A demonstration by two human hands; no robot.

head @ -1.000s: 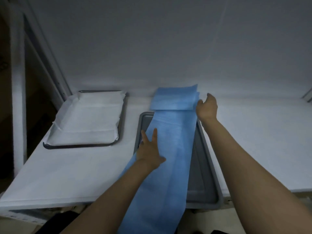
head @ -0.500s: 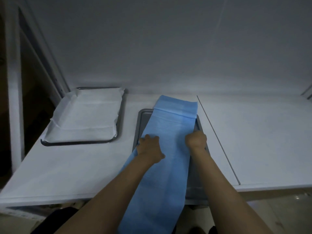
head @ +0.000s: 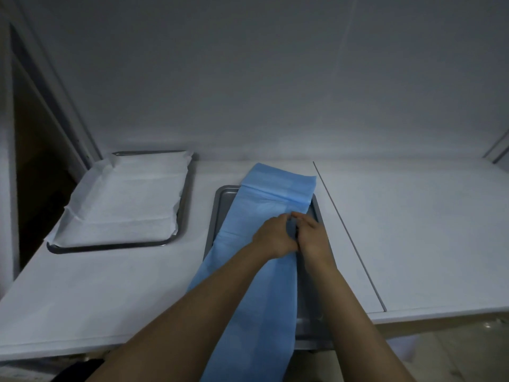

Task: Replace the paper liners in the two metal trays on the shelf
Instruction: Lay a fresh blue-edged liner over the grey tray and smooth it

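Both hands have closed together, left hand (head: pixel 275 237) and right hand (head: pixel 312 237) pinching the blue liner (head: pixel 256 293), apparently to unfold it across the right tray (head: pixel 220 210).

Dim white wall (head: pixel 248 78), white shelf (head: pixel 413 230)

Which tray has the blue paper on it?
The right-hand tray, under both hands. A long blue sheet lies on it; the left tray holds white paper.

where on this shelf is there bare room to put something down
Widest bare patch: shelf right of the right tray, past the seam. A narrower strip lies between the two trays, and more in front of the left tray. Crowded: right tray, under the blue liner and both hands.
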